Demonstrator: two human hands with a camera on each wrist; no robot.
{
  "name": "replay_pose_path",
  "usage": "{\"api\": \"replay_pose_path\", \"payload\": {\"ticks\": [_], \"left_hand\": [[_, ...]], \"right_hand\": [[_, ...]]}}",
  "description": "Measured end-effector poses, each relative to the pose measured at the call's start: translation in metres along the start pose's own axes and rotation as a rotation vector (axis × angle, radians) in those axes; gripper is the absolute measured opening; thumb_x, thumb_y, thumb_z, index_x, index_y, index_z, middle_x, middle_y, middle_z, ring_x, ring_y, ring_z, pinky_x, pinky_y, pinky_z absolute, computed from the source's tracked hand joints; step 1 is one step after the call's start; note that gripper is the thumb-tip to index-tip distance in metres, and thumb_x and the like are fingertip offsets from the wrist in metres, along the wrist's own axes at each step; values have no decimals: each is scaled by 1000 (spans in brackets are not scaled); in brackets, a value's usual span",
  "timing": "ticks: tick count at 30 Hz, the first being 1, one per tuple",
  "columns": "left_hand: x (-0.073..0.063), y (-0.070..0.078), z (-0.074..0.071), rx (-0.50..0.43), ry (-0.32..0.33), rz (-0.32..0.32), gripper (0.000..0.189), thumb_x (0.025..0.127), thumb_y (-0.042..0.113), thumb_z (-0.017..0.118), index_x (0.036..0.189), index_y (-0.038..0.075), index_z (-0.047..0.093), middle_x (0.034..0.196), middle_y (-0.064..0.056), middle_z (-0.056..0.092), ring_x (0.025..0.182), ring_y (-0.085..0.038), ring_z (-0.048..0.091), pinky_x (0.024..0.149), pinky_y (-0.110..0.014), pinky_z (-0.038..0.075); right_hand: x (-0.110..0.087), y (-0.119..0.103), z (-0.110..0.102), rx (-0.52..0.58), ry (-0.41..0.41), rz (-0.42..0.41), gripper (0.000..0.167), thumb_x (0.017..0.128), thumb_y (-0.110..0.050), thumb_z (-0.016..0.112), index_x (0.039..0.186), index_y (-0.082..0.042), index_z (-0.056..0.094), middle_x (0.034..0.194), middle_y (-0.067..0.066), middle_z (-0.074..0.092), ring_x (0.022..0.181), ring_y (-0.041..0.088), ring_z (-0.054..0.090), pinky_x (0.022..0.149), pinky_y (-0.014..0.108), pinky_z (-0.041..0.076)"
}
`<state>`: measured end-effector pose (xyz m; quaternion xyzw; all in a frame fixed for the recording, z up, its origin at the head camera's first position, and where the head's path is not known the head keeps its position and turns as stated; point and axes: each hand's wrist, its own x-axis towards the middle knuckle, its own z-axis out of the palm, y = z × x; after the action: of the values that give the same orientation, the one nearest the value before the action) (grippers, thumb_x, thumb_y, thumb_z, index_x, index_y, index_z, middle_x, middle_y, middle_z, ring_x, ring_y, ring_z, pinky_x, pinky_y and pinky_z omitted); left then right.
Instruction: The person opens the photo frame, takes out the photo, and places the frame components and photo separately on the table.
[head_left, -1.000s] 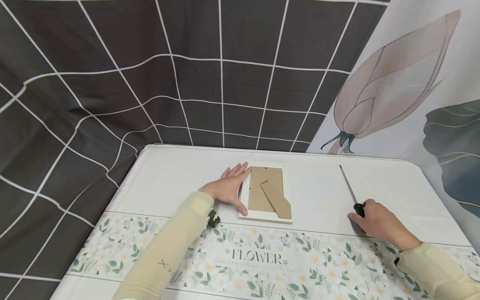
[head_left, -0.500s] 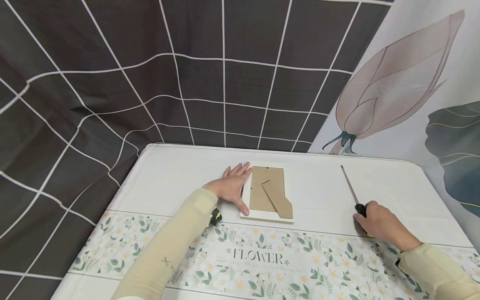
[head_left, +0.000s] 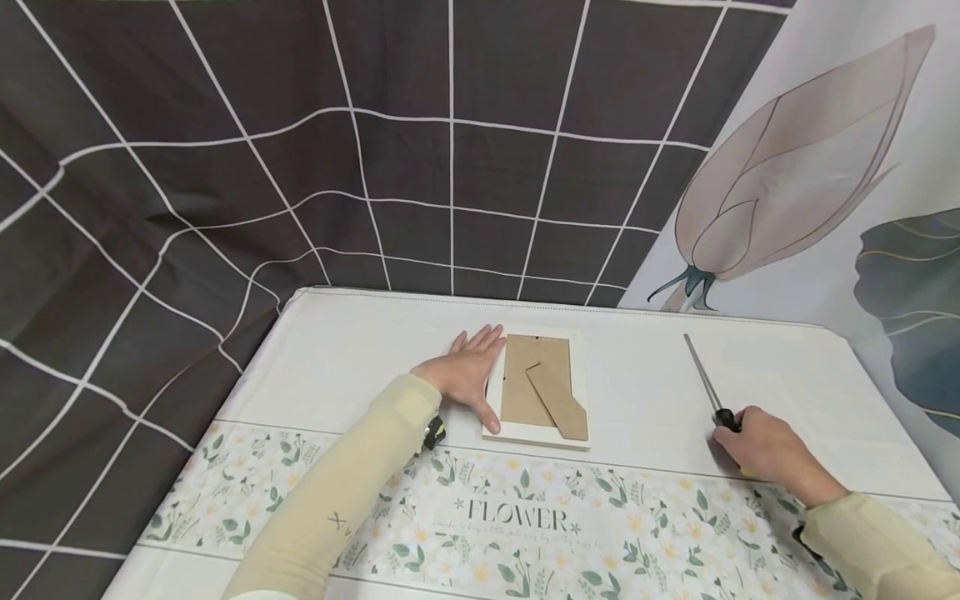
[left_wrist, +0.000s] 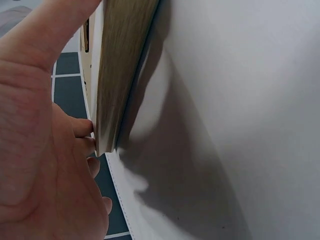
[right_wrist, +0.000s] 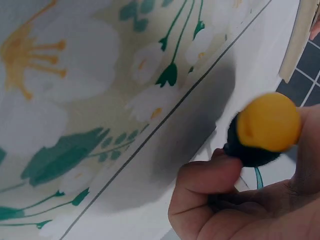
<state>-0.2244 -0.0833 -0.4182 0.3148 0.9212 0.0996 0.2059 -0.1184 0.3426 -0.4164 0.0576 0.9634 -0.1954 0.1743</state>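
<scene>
A picture frame (head_left: 536,435) with a white border lies face down on the table, its brown backing board (head_left: 517,400) and angled easel leg (head_left: 558,404) uppermost. My left hand (head_left: 468,372) rests spread along the frame's left edge, thumb on the near left corner and fingertips by the far left one. In the left wrist view the wooden side of the frame (left_wrist: 122,65) stands beside my palm. My right hand (head_left: 768,446) grips a screwdriver (head_left: 703,375) by its black handle, off to the frame's right. The handle's yellow end (right_wrist: 270,122) sticks out of the grip in the right wrist view.
A white tablecloth (head_left: 360,342) with a floral "FLOWER" band (head_left: 517,517) covers the table. Behind and to the left hangs a dark gridded curtain (head_left: 405,167); at the right back is a flower-printed sheet (head_left: 795,158).
The head view has shifted a little, so everything appears slightly farther right. My left hand stays on the frame, and my right hand still holds the screwdriver in nearly the same place.
</scene>
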Motion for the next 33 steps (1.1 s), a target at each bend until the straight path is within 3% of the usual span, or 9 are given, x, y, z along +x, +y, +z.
{"api": "replay_pose_path", "payload": {"ticks": [4,9,13,22,28,33], "left_hand": [[-1,-1,0,-15,10,-5,152,53,68,89,161,2,4,167,-14,-8,154,-28,-9,122,-52,-5],[-2,-2,0,-24,12,1,152,54,68,89,161,1,3,167,-14,-8,154,-29,-7,122,-53,-5],[-1,-3,0,-11,8,-1,153,54,70,88,161,1,3,167,-14,-8,154,-30,-6,122,-53,-4],[-1,-3,0,17,-2,2,153,55,72,86,160,0,3,167,-16,-8,154,-30,-7,122,-52,-6],[0,0,-3,63,-14,-2,154,54,75,85,160,-2,3,167,-18,-7,154,-31,-8,121,-55,-7],[2,3,-5,71,-28,5,155,53,74,85,159,-3,3,166,-20,-8,154,-32,-8,120,-58,-9]], "right_hand": [[-2,-2,-2,34,24,13,37,100,-27,40,90,8,47,72,12,48,67,26,50,55,32,38],[-4,-5,-3,55,58,10,43,104,-28,36,99,14,43,76,17,49,72,31,52,58,36,42],[-8,-13,-2,82,91,-31,44,103,-25,37,106,19,41,80,21,52,73,32,53,59,36,44],[-20,-38,6,201,83,-112,37,101,-16,39,118,17,38,80,12,61,65,22,53,53,31,43],[-26,-52,13,332,69,-211,34,104,-14,47,126,13,46,76,7,64,60,18,58,51,28,46],[-29,-61,16,393,73,-250,34,105,-13,50,127,12,50,68,7,60,51,15,52,47,26,43]]}}
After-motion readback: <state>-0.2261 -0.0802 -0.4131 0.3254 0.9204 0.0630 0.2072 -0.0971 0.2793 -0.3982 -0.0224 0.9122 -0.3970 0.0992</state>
